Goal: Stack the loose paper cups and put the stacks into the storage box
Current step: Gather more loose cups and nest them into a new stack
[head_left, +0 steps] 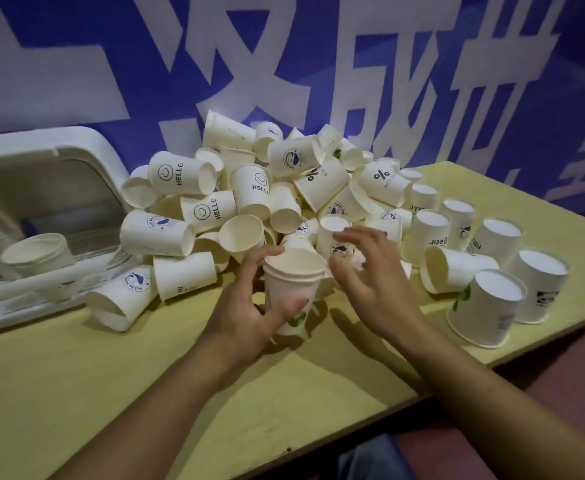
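Observation:
A big heap of loose white paper cups (249,188) lies on the yellow table (76,375), some printed HELLO, some with a blue emblem. My left hand (249,306) grips a short upright stack of nested cups (293,282) in front of the heap. My right hand (370,271) hovers just right of the stack with its fingers spread and nothing in them, close to an upside-down cup (336,233). The white storage box (42,161) lies open on the left, with a cup stack (38,254) lying inside it.
Several cups stand upside down on the right side of the table, such as one near the edge (485,306). A blue banner with large white characters (284,64) hangs behind. The table's right edge drops to a reddish floor (561,375).

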Motion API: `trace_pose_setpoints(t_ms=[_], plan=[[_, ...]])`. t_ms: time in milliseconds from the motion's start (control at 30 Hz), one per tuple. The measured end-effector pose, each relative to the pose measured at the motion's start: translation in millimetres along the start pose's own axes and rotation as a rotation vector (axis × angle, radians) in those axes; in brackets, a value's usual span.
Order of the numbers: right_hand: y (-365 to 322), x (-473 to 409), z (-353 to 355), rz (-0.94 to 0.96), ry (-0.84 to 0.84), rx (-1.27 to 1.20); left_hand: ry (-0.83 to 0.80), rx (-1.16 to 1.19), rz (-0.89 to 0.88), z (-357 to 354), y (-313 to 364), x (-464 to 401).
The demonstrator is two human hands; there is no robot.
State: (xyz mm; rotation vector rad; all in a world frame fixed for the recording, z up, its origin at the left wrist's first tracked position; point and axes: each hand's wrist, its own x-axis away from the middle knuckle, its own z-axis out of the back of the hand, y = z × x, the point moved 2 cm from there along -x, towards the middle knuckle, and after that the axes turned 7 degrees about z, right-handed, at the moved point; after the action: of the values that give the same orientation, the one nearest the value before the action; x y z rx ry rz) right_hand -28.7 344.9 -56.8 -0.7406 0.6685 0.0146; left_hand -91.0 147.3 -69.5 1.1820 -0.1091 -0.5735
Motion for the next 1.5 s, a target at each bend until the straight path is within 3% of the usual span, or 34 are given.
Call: trace_pose_setpoints(t_ms=[33, 100, 167, 233, 367, 533, 600, 767, 933, 1067, 1200, 1300, 1433, 1500], plan=[[7, -5, 4, 0.027, 0.054, 0.18, 0.021, 0.028, 0.01, 2, 0, -3], [20, -12, 12, -0.058, -0.053, 0.528, 0.048, 0.05, 0.016, 8, 5, -10], [31, -13, 14, -0.186, -0.252, 0.697, 0.028, 0.029, 0.013, 11, 13, -18], [37, -9, 14, -0.176, -0.305, 0.745, 0.002, 0.035, 0.003, 9, 18, -24], [32, -10, 28, -0.153, -0.151, 0.553, -0.041, 0.044, -0.013, -6, 16, -20], [9, 8, 47, -0.187, 0.192, -0.369, -0.133, -0.078, -0.029, -23, 14, -9], [-1, 17, 51, -0.182, 0.272, -0.508, -0.172, -0.116, -0.065, -31, 20, -6], [-15, 35, 64, -0.039, 0.384, -0.411, -0.215, -0.197, -0.142, -50, 34, -2], [-19, 39, 64, -0.099, 0.172, -0.304, -0.202, -0.145, -0.178, -67, 47, -3], [-14, 52, 64, -0.152, 0.151, -0.121, -0.13, -0.067, -0.234, -72, 56, -9], [1, 63, 92, -0.107, 0.313, 0.201, -0.157, -0.124, -0.222, -83, 54, -10], [35, 69, 120, -0.221, 0.392, 0.479, -0.23, -0.157, -0.163, -94, 52, -10], [64, 76, 123, -0.38, 0.239, 0.389, -0.296, -0.185, -0.16, -107, 53, -11], [62, 78, 128, -0.337, 0.334, 0.298, -0.319, -0.185, -0.157, -111, 55, -13]])
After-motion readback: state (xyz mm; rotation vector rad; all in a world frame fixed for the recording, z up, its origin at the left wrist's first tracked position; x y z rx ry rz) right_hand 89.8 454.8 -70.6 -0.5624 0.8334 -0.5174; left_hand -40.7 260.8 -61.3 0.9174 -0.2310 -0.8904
